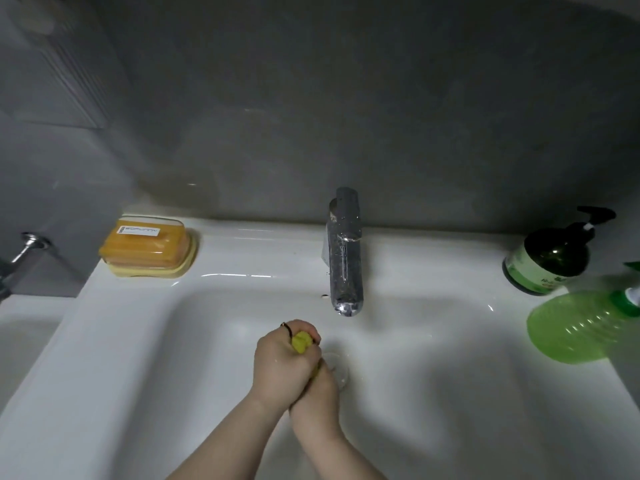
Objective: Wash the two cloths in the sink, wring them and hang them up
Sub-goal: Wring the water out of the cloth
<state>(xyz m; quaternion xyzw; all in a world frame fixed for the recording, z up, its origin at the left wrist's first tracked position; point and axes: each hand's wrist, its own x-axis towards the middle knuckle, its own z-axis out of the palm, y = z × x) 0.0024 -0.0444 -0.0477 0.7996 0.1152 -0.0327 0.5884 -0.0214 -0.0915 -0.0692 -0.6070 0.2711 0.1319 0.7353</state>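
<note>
Over the white sink, a yellow cloth is bunched into a tight roll, and only its top end shows between my fingers. My left hand grips the upper part of the roll, with a dark ring on one finger. My right hand grips the roll lower down, partly tucked under the left hand. Both hands are above the drain, just in front of the chrome faucet. No water runs from the spout. A second cloth is not in view.
A yellow soap box sits on the back left rim. At the right stand a dark pump bottle and a green liquid bottle lying tilted on the rim. A metal fitting sticks out of the grey wall at left.
</note>
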